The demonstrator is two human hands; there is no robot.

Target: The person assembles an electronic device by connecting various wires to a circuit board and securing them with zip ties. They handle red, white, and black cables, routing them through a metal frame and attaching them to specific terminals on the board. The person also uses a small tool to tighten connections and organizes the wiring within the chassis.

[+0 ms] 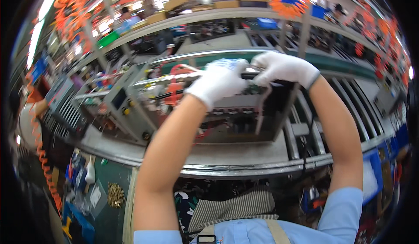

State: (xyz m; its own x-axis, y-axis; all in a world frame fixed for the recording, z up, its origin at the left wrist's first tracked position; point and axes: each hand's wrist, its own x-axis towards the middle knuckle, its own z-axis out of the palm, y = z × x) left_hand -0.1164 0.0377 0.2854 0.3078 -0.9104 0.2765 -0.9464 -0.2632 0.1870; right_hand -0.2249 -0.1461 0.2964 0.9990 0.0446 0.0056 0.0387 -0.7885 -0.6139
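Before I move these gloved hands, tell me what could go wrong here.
The left hand and right hand come together at the open casing; anything slipping from their fingers might drop in among its parts, though blur hides what they hold. The red tubing beside the left hand could snag as it moves. The loose heap of brass-coloured pieces on the green bench might scatter if knocked.

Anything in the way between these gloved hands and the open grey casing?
Nothing visible: the left hand and right hand nearly meet over the grey casing; the red tubing is to their left. Blur hides whether they touch the casing.
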